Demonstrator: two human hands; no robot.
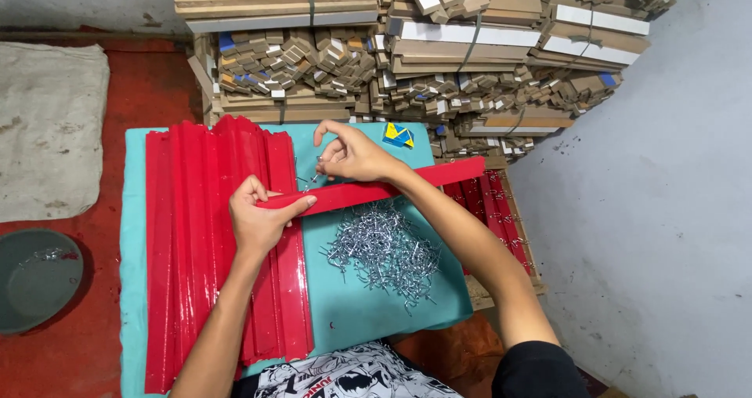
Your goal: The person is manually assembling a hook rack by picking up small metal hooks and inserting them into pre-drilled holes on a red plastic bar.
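Left hand [262, 218] clamped on long glossy red plastic strip [368, 190], frame centre; right hand [352, 155] pinching small metal clip [316, 175]. Strip probably light, bendy, slick: grip near end.

A single head-worn camera looked steeply down from above the person's lap, close over the near edge of the teal board [368, 312]. It faced forward toward stacked wooden strips [407, 53] beyond the far edge; a grey wall [666, 210] filled the right.
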